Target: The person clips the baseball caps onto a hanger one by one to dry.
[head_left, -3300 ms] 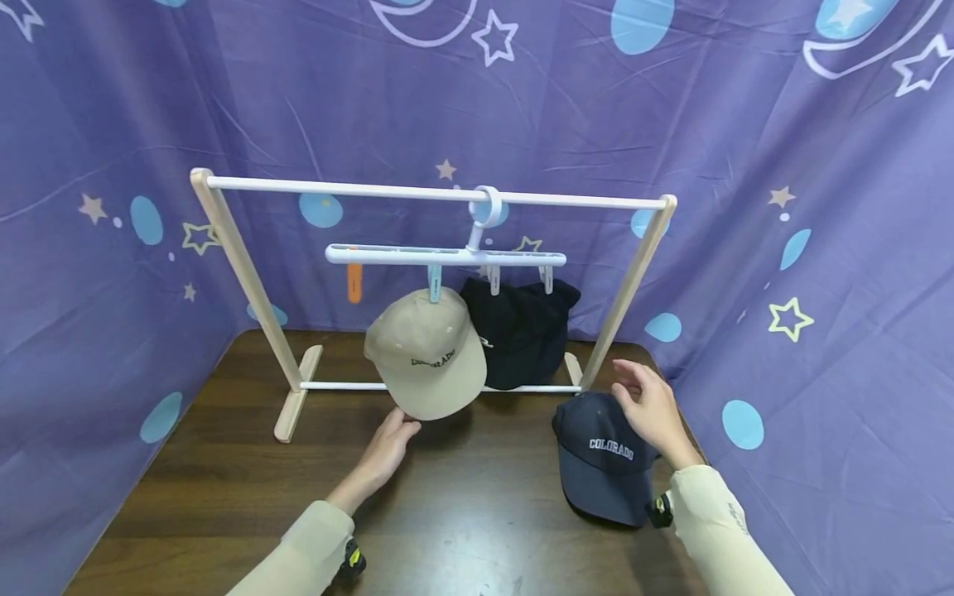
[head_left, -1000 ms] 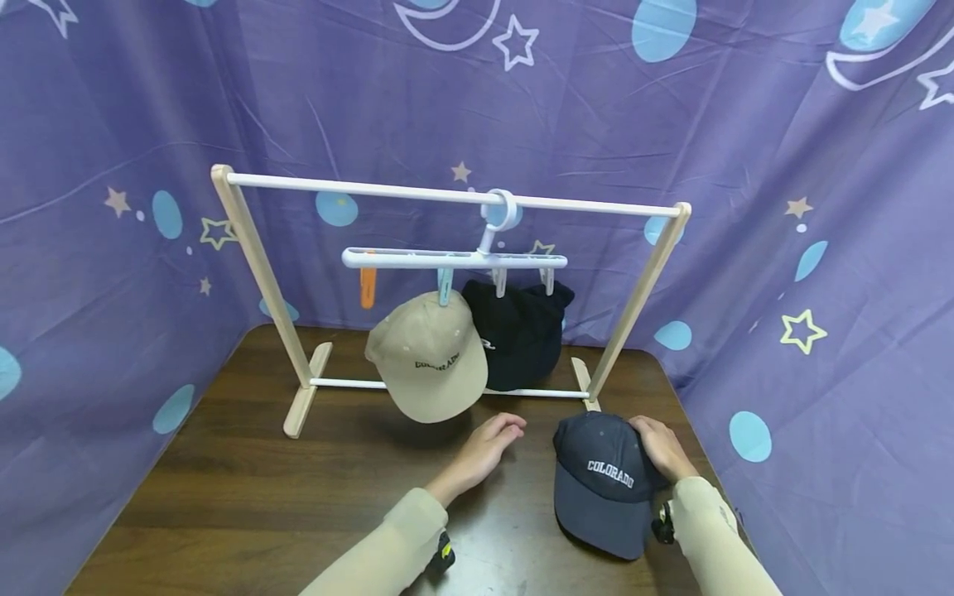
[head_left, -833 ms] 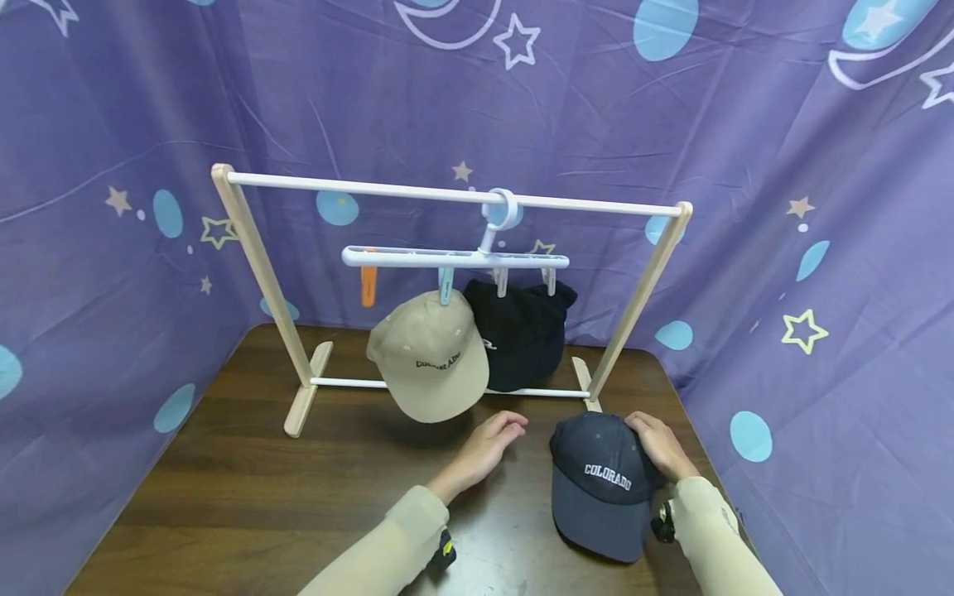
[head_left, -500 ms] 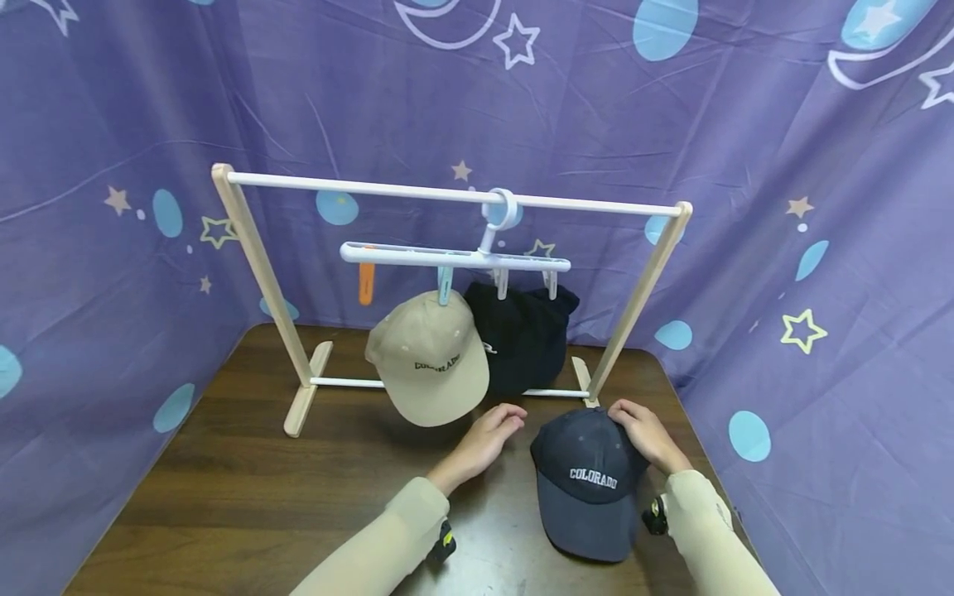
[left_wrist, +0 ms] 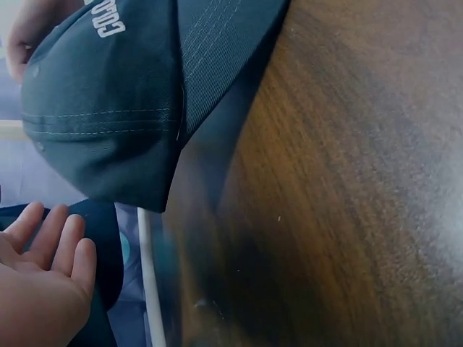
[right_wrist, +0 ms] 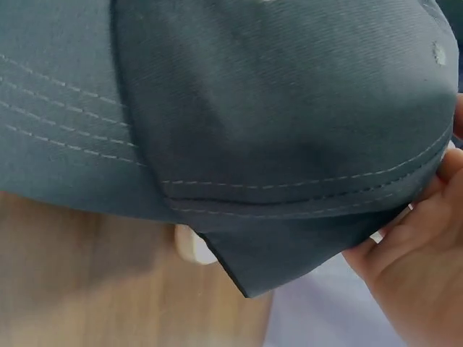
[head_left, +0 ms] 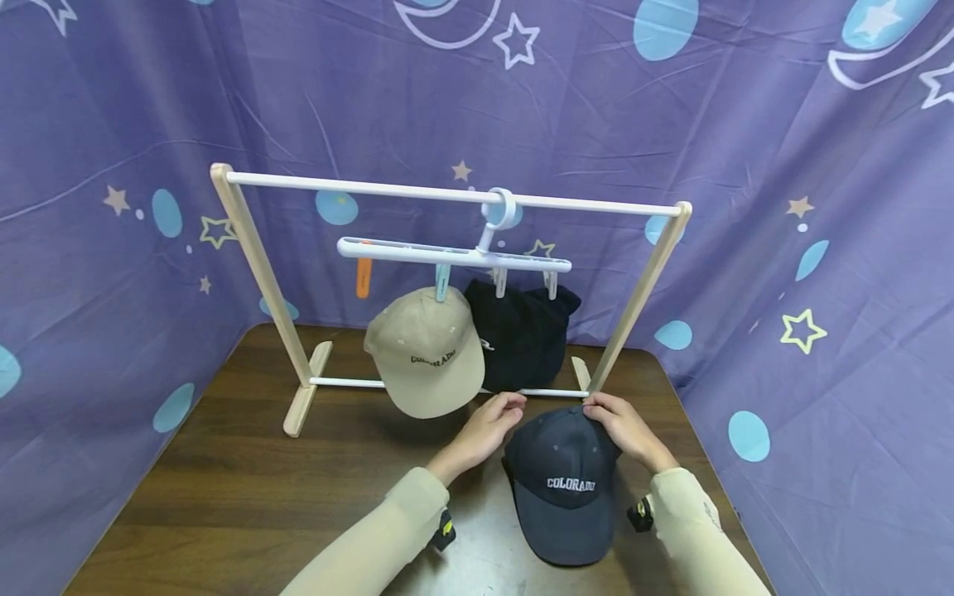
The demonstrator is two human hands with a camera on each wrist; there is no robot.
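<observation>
A navy baseball cap [head_left: 562, 463] lettered COLORADO faces me at the right front, close over the table. My right hand [head_left: 624, 430] grips it by the back of the crown, and in the right wrist view the fingers [right_wrist: 412, 238] curl behind its rear edge. On the cap's left side is my left hand [head_left: 484, 430], palm turned up and fingers loosely bent, holding nothing. Behind, a beige cap [head_left: 428, 352] hangs from a light-blue clip [head_left: 443, 283] on a white hanger [head_left: 417, 252]. Beside it a black cap [head_left: 525, 339] hangs from grey clips [head_left: 501, 284].
The hanger hooks over the white top rod [head_left: 358, 189] of a wooden-ended rack [head_left: 257, 273]. An orange clip [head_left: 363, 279] on the hanger's left end holds nothing. The rack stands on a brown wooden table [head_left: 246, 505]. A purple patterned curtain [head_left: 812, 248] encloses the back and sides.
My right hand has taken hold of the navy cap and brought it leftward. My left hand has gone from the beige cap's brim to the navy cap's side. The hanger's left end tips slightly higher.
</observation>
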